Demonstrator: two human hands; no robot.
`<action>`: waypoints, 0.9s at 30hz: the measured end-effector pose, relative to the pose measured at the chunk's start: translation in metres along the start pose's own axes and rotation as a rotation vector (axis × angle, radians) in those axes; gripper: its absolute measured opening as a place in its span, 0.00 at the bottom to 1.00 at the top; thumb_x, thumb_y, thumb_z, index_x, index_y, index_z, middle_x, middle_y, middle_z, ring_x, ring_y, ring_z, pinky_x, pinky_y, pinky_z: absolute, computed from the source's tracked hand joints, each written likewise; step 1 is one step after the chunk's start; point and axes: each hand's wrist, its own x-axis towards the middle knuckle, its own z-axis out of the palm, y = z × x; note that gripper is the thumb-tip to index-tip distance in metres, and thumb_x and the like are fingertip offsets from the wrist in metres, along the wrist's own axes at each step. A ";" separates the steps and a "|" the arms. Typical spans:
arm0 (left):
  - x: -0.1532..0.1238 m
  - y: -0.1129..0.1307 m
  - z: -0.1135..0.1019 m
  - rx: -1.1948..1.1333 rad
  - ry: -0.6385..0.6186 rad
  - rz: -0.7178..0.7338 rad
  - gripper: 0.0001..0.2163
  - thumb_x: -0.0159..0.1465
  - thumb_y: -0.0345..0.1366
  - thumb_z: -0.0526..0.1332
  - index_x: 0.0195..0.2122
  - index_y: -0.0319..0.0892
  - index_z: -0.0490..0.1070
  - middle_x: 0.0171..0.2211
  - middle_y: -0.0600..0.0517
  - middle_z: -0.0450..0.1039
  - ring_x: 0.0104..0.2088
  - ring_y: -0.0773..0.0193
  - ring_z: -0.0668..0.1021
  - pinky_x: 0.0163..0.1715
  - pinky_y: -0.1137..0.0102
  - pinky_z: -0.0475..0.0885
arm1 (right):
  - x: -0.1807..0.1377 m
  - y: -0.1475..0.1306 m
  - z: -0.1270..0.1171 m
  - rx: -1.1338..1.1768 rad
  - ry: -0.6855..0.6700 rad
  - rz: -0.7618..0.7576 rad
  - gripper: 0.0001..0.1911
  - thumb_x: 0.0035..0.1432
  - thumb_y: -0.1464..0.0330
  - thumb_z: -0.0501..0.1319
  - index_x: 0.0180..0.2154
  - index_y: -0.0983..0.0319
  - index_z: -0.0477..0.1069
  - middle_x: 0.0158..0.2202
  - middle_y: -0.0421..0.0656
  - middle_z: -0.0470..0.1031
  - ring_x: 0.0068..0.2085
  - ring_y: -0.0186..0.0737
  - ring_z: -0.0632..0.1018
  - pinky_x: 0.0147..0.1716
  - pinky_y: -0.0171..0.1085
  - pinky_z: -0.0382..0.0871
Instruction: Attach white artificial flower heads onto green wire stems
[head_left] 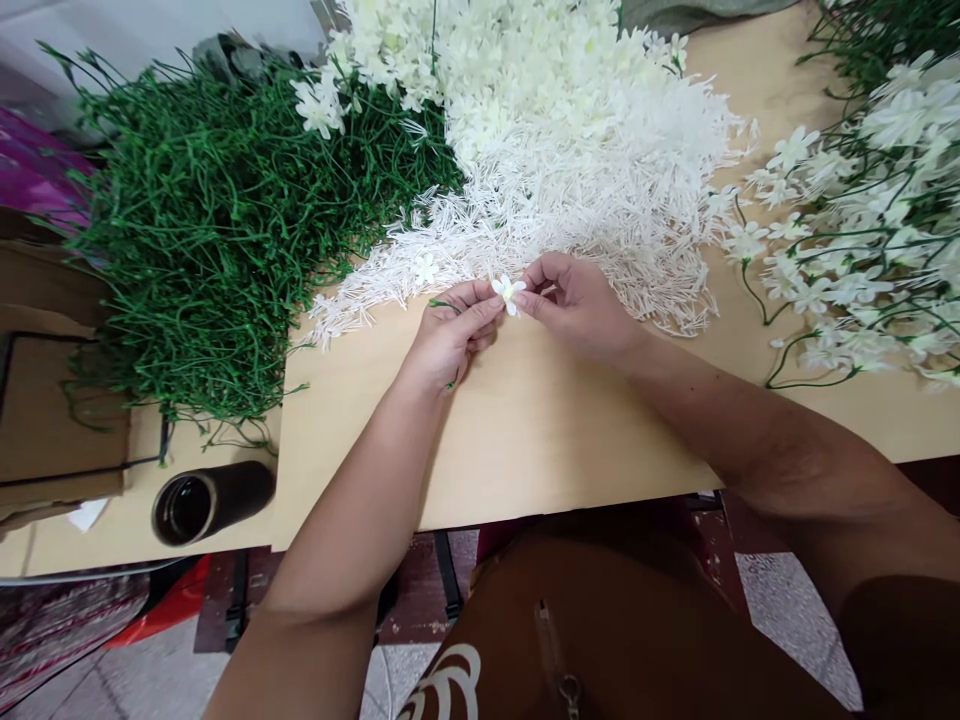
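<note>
Near the middle of the table, both hands meet at a small white artificial flower (508,291). My left hand (456,335) is closed, with thumb and fingers pinched at the flower's left side. Bits of green stem (444,304) poke out of that hand; most of the stem is hidden by the fingers. My right hand (574,300) pinches the flower's petals from the right with thumb and forefinger. Just beyond the hands lies a heap of thin white stick-like pieces (585,210). One loose white flower (425,268) rests on its near edge.
Green plastic stems (202,210) pile up at the left, white blossoms (525,60) at the back. Finished-looking flower sprays (847,240) lie at the right. A dark cup (217,500) stands near the table's front-left edge, beside a cardboard box (60,410).
</note>
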 end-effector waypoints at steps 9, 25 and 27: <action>0.000 0.001 0.000 0.006 0.015 -0.028 0.16 0.46 0.37 0.74 0.23 0.39 0.65 0.16 0.60 0.60 0.15 0.80 0.55 0.14 0.81 0.47 | 0.000 -0.006 -0.001 -0.036 -0.024 0.024 0.26 0.48 0.47 0.70 0.26 0.62 0.66 0.25 0.37 0.66 0.29 0.32 0.68 0.31 0.35 0.65; -0.003 0.004 0.005 -0.073 -0.055 -0.068 0.12 0.50 0.36 0.71 0.23 0.40 0.66 0.17 0.58 0.57 0.16 0.76 0.57 0.16 0.77 0.49 | 0.001 -0.016 0.000 0.186 -0.201 0.076 0.25 0.45 0.48 0.73 0.24 0.61 0.68 0.28 0.40 0.72 0.32 0.35 0.71 0.33 0.37 0.67; -0.003 0.004 0.004 -0.067 -0.075 -0.082 0.12 0.52 0.37 0.69 0.23 0.40 0.66 0.17 0.57 0.56 0.16 0.76 0.57 0.16 0.77 0.49 | 0.001 -0.015 0.001 0.196 -0.208 0.067 0.25 0.44 0.48 0.73 0.25 0.61 0.68 0.28 0.40 0.72 0.32 0.35 0.72 0.32 0.37 0.68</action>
